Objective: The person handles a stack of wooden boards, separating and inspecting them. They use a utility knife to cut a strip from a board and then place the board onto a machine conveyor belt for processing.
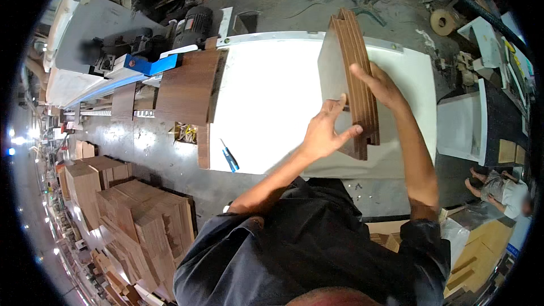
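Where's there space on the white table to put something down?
The biggest bare patch on the white table lies between the dark brown panel at left and the held boards, beyond the blue screwdriver. A smaller one is between the right hand and the table's right edge. It's crowded around the boards, where the left hand is too.

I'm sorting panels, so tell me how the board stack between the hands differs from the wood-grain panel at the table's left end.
The board stack stands on edge; the wood-grain panel lies flat. The stack shows a pale broad face and layered brown edges; the panel shows a dark brown face. The left hand and right hand touch the stack but not the panel. Both have straight edges.
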The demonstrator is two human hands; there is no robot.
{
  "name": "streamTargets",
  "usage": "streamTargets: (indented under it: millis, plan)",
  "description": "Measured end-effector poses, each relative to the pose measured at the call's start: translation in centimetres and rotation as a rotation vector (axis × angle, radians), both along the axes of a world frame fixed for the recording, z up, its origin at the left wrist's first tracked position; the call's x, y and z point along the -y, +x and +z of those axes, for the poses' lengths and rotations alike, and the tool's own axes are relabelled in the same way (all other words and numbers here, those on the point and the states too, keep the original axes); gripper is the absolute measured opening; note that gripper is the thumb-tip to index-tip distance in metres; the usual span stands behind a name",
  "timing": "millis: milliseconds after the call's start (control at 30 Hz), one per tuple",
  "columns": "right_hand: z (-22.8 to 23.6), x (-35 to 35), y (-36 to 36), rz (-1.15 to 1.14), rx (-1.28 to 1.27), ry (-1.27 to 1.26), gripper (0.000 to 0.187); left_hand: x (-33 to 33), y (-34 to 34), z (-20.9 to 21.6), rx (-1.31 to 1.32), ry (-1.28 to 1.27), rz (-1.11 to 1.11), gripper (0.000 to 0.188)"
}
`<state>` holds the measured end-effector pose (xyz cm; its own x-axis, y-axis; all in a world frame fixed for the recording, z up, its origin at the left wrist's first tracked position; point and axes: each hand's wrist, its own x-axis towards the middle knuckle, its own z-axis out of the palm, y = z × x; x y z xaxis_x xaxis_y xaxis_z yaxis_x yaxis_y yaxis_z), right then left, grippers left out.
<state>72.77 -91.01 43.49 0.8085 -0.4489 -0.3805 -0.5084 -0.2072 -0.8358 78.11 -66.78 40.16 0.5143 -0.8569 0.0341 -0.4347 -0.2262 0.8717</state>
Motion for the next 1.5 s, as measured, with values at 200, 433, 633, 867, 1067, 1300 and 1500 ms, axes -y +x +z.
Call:
streamTargets:
  millis: [200,433,633,867,1067,1300,1500]
  plan:
    - [0.0,3.8,-3.6,-0.129,-0.265,-0.456,0.112,5.2,-8.0,-2.5,0.083,-0.081,-0.038,0.105]
    - [-1.6,3.7,-5.4,-0.044,-0.091,-0.547,0.102,3.0,-4.3,-7.2,-0.217,-0.095,-0.056,0.107]
    - [0.6,-2.9,-4.8,0.333,-0.041,-0.594,0.106,-5.2,10.0,-9.3,0.061,-0.165,0.336,0.155]
    - [3.3,-14.3,-6.0,0.696,-0.120,-0.616,0.103,-16.4,7.7,-6.6,-0.230,-0.085,0.192,0.153]
    - [4.3,-20.3,-11.7,0.520,-0.276,-0.873,0.099,-19.8,4.3,-7.3,-0.205,-0.282,0.145,0.120]
    - [3.9,-23.8,-13.5,0.433,-0.246,-0.956,0.094,-22.6,4.2,-8.0,-0.239,-0.356,0.052,0.104]
    - [3.7,-23.1,-12.7,0.490,-0.112,-0.943,0.090,-25.0,3.6,-8.6,-0.181,-0.385,0.141,0.100]
